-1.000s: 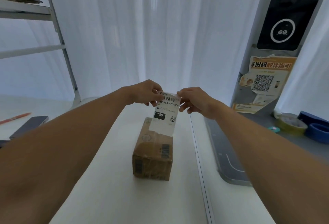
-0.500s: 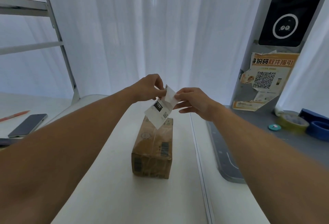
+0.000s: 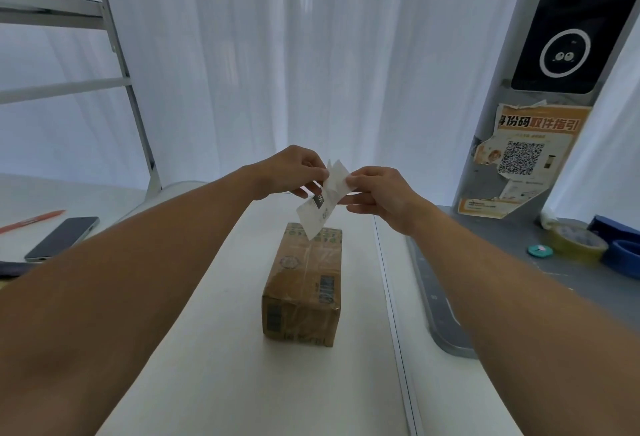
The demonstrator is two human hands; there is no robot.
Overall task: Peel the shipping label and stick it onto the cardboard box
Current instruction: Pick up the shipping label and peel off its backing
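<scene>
The shipping label (image 3: pixel 320 207) is pinched at its top by the left hand (image 3: pixel 294 172) and right hand (image 3: pixel 377 193), above the cardboard box's (image 3: pixel 304 283) 12 o'clock end. If peeled unevenly, it could curl and self-stick.

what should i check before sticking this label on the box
1. Both hands hold the shipping label: ok, left hand and right hand pinch its top.
2. Backing fully peeled: cannot tell, layers part only at the top.
3. Cardboard box under the label: ok, on the white table.
4. Box top free of objects: ok.
5. Label flat: not ok, tilted and curling.
</scene>
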